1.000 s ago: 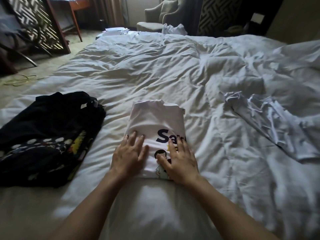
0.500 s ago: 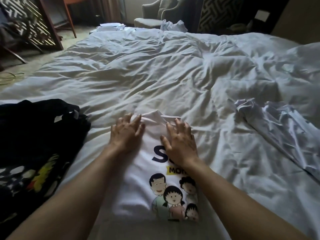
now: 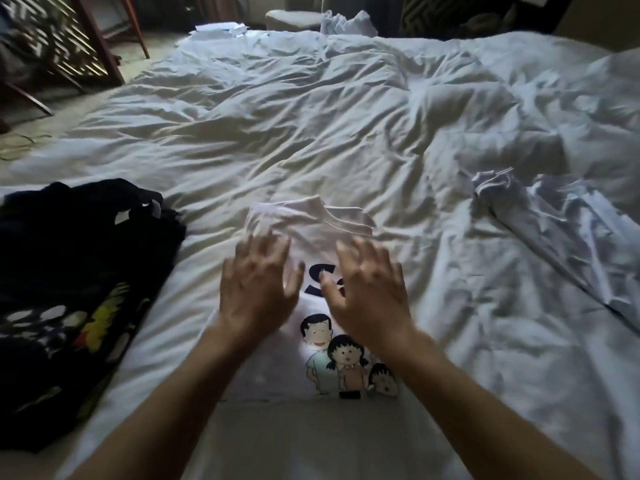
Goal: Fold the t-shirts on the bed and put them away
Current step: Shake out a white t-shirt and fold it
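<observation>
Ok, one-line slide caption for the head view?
Both hands spread over a folded white cartoon t-shirt on the bed.

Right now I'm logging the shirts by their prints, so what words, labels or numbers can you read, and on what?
"S": dark blue letter on the white t-shirt; the rest of the word is hidden behind the right hand.
Small dark strip under the cartoon figures: too small to read.
Black t-shirt: coloured print, no legible words.
White tags on the black t-shirt: unreadable.
</observation>
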